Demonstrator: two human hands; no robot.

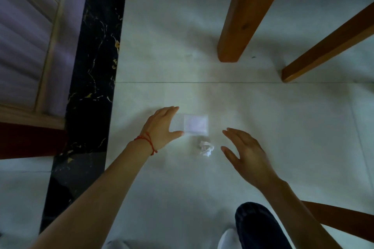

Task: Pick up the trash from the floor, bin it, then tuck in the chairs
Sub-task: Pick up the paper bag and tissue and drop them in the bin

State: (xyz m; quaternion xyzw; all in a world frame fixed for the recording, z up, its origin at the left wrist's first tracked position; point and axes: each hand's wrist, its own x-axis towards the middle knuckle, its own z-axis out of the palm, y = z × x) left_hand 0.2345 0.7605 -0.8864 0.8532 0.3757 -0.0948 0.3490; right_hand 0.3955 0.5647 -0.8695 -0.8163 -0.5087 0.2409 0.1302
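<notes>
On the pale tiled floor [263, 127], seen from the head camera, two pieces of trash lie close together: a flat white square packet [196, 124] and, just nearer, a crumpled paper ball [206, 148]. The left hand [162, 125], a red string bracelet [146, 141] at its wrist, is spread wide with its thumb tip at the packet's left edge; it holds nothing. The right hand [245, 155] hovers open to the right of the ball, also empty. Wooden chair legs [249, 18] stand far right, well apart from the trash. The packet lies flat on smooth tile, so fingers may slide it away instead of lifting an edge. The light ball could roll off if nudged. No bin is in view.
</notes>
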